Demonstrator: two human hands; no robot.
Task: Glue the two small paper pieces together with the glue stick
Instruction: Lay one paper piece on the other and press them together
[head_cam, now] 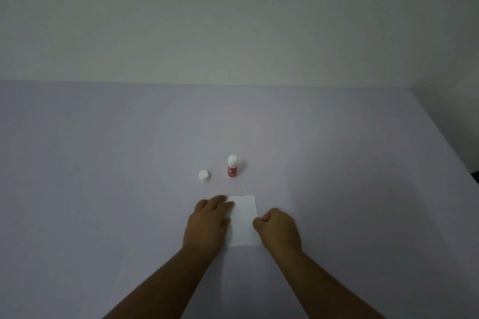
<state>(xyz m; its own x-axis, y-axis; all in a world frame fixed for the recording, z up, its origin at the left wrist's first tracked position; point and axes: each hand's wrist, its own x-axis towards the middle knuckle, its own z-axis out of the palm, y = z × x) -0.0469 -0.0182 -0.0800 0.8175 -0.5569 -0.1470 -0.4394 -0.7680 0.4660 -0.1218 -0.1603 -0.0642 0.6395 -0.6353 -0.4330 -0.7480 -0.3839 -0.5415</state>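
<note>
A white paper [243, 220] lies flat on the pale lilac table [103, 163]; I cannot tell whether it is one piece or two stacked. My left hand [207, 223] rests palm down on its left edge, fingers spread forward. My right hand [278, 228] sits at the paper's right edge with its fingers curled in, touching or pinching that edge. Beyond the paper stands the red glue stick [231, 166], upright and uncapped, its white tip showing. Its white cap [203, 175] sits on the table to the left of it.
The table runs back to a plain pale wall [233, 21]. Its right edge [445, 137] slants down toward the near right, with a dark bit of floor beyond it.
</note>
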